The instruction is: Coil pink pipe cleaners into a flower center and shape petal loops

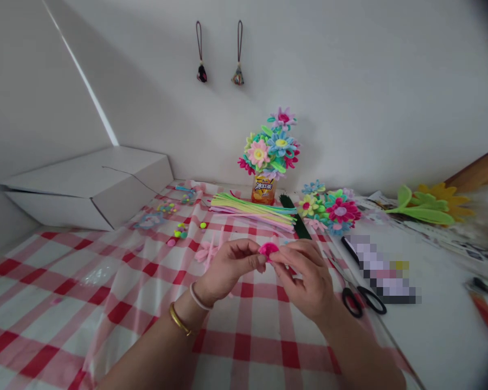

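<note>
Between both hands, above the checked cloth, is a small bright pink coiled piece [269, 249] that looks like bent pipe cleaner. My left hand [236, 265] pinches its left side between thumb and fingers. From the right, my right hand [307, 273] grips the same piece with its fingertips, which hide part of it. Just behind my left hand lies a pale pink pipe-cleaner flower [205, 252], partly covered by the hand. A bundle of yellow, green, pink and lilac pipe cleaners [252, 211] lies beyond the hands.
Black-handled scissors [360, 300] lie right of my right hand, near a pixelated object [382, 268]. Fuzzy flowers fill an orange can [263, 190], and more flowers [333, 210] lie beside it. Several pom-poms [181, 232] and a white box [106, 184] are at left.
</note>
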`<state>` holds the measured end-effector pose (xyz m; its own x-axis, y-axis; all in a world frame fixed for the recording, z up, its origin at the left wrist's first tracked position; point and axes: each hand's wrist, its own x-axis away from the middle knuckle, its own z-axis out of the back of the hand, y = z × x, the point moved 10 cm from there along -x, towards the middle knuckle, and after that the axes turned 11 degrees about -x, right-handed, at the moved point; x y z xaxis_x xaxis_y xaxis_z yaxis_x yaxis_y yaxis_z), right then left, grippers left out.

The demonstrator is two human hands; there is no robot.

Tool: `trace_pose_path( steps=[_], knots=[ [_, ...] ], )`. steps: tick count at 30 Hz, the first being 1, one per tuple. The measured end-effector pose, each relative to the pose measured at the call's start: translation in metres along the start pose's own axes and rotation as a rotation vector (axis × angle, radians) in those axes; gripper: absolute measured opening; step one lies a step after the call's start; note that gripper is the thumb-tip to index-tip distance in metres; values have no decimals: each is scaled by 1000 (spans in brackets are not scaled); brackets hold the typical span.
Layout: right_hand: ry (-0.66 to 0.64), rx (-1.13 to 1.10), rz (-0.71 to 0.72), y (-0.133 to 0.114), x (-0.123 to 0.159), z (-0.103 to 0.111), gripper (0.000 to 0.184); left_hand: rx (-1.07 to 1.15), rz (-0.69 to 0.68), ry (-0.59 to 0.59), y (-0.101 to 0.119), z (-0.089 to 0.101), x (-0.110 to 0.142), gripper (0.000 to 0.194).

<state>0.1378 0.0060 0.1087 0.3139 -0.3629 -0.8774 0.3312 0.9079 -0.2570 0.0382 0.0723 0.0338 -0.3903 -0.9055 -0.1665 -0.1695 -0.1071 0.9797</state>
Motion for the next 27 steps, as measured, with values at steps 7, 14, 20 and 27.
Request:
trace_pose_path(
  steps=[7,14,20,27],
  knots=[
    [236,-482,-681,60,24,4,32,-44,3,51,-1,7,0,7],
    [113,-628,-972,80,37,-18,22,-122,7,72,-1,8,-2,10],
    [138,-429,-786,65,32,-14,11,-206,25,154,-2,14,-5,11],
    [151,-479,-845,70,37,-20,10,-213,70,238,-5,21,-3,7]
  ],
)
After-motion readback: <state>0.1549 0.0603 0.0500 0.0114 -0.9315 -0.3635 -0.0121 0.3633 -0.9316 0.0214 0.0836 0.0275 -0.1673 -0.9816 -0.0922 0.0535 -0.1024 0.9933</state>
